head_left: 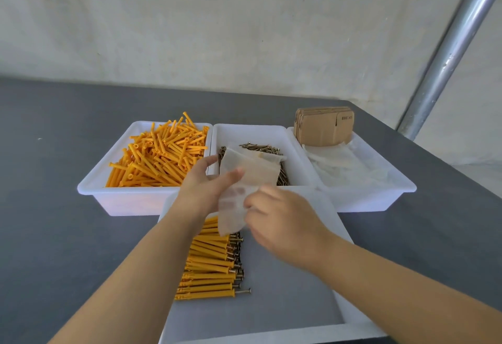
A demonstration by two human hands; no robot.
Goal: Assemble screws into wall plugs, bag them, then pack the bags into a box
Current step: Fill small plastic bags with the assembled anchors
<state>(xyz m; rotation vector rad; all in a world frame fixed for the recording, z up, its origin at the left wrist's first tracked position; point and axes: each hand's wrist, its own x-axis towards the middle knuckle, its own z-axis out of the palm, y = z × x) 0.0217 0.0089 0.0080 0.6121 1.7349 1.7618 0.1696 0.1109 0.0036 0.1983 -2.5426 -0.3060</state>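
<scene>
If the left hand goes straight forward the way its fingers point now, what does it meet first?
The left hand grips the bag, with fingers pointing forward and right. Beyond the bag, it would probably first meet the screws in the middle tray, though depth is hard to judge.

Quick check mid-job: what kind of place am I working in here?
Likely a makeshift packing station inside a tent: a fabric wall with a metal pole stands behind a grey table that holds white bins of orange wall plugs, screws and flat cardboard boxes.
</scene>
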